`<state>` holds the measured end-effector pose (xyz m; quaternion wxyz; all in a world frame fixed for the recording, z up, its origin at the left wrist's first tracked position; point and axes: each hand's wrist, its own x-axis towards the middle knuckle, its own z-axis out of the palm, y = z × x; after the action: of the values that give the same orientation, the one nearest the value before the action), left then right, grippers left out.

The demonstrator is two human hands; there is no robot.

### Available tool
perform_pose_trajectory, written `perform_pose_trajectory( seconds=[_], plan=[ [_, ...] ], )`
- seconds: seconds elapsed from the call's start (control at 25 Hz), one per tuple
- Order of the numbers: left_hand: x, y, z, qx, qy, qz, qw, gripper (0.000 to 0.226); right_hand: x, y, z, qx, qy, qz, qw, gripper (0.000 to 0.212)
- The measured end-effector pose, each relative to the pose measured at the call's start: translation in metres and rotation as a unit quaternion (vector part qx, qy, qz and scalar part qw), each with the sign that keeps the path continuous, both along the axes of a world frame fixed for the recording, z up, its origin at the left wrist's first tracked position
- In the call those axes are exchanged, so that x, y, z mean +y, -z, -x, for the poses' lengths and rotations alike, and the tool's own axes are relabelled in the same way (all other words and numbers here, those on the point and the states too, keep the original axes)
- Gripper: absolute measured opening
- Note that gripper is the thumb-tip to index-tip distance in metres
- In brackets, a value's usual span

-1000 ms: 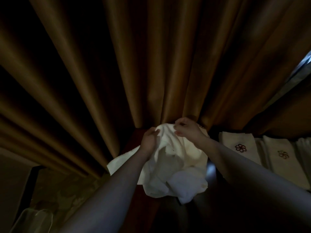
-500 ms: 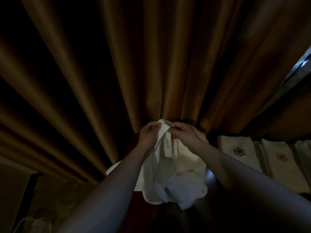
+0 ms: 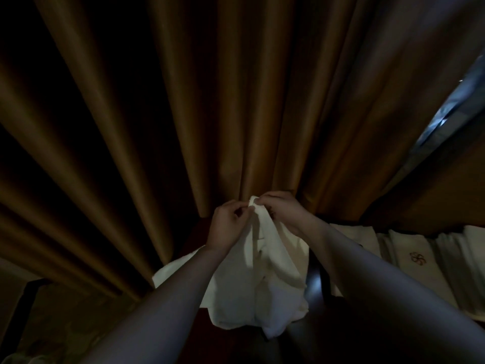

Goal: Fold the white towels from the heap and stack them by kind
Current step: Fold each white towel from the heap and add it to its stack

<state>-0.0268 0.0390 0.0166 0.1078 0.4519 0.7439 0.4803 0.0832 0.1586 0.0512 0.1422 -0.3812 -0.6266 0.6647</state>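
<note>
Pinched at its topmost edge, a crumpled white cloth towel (image 3: pixel 259 282) is held up in front of a pleated golden-brown curtain (image 3: pixel 210 101). The peak of the towel is gripped between the curled fingertips of the left hand (image 3: pixel 227 223) and those of the right hand (image 3: pixel 282 210), which are set close together, nearly touching, with the fabric's tip showing just between them. Both hands are closed on the cloth; neither is relaxed.

From that peak the towel hangs down in loose, uneven folds, widening below the hands. It is plain white, soft and wrinkled, with a narrow hem band seen running down just under the grip. Its lower part is bunched and rests against a dark reddish surface (image 3: pixel 315 282) beneath it, where a small glossy highlight is seen to the towel's right. A flatter white corner sticks out to the towel's left, behind the left forearm.

To the right of the towel, past the right forearm, folded white towels (image 3: pixel 417 261) are laid side by side in a row, one bearing a dark embroidered flower-like emblem. Whether they lie in a container cannot be told in the dim light.
</note>
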Motion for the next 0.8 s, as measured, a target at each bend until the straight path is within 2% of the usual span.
perform_pose_trajectory(
  seconds=[0.12,0.28,0.4,0.44,0.52,0.6,0.68,0.8],
  plan=[
    [-0.002,-0.008,0.0,0.052,-0.011,0.034,0.998,0.019,-0.008,-0.006,-0.006,0.0,-0.016,-0.025,1.0,0.013],
    [-0.01,-0.011,0.0,0.172,-0.064,0.153,0.971,0.02,-0.015,-0.012,-0.012,-0.025,-0.019,-0.112,0.993,0.014],
    [-0.025,-0.009,0.002,0.134,-0.116,0.246,0.953,0.018,-0.015,-0.028,-0.024,0.004,0.007,-0.142,0.99,0.013],
    [-0.03,-0.008,0.0,0.097,-0.122,0.239,0.958,0.017,-0.015,-0.033,-0.032,0.018,0.016,-0.149,0.988,0.012],
    [-0.035,-0.013,-0.008,-0.027,-0.111,0.169,0.979,0.013,-0.014,-0.045,-0.05,0.022,0.025,-0.175,0.984,0.011],
    [-0.04,-0.029,-0.026,-0.137,-0.1,0.103,0.98,0.008,-0.014,-0.056,-0.072,0.02,0.026,-0.193,0.981,0.01],
    [-0.041,-0.048,-0.045,-0.154,-0.099,0.042,0.982,0.008,-0.014,-0.067,-0.095,0.02,0.028,-0.217,0.976,0.008],
    [-0.037,-0.086,-0.08,-0.107,-0.089,-0.006,0.99,0.012,-0.014,-0.089,-0.135,0.032,0.057,-0.224,0.972,0.009]
  ],
)
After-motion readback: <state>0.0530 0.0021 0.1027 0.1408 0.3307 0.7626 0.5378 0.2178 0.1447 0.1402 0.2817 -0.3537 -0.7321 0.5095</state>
